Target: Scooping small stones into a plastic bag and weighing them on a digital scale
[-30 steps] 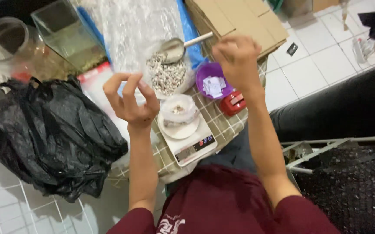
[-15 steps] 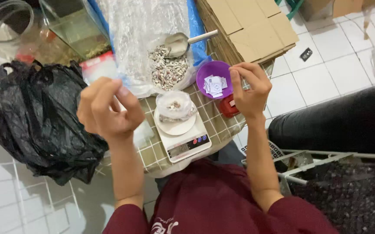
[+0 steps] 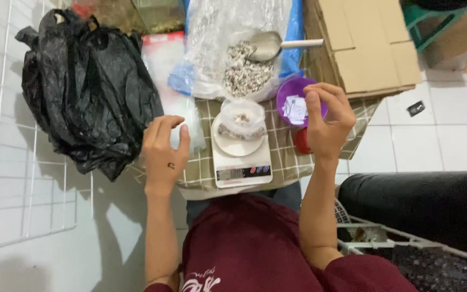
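Both curled, empty: left hand (image 3: 164, 154) over clear plastic bags (image 3: 182, 116), right hand (image 3: 328, 121) over round purple bowl (image 3: 298, 97).

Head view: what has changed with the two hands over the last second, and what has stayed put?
The right hand came down from up near the cardboard to hover beside the purple bowl. The left hand dropped from over the scale to the table's left edge, fingers curled; whether it holds anything cannot be told. The scale with its small bag, the scoop and the black bag stayed put.

Maroon printed shirt (image 3: 255, 249), small hand mark
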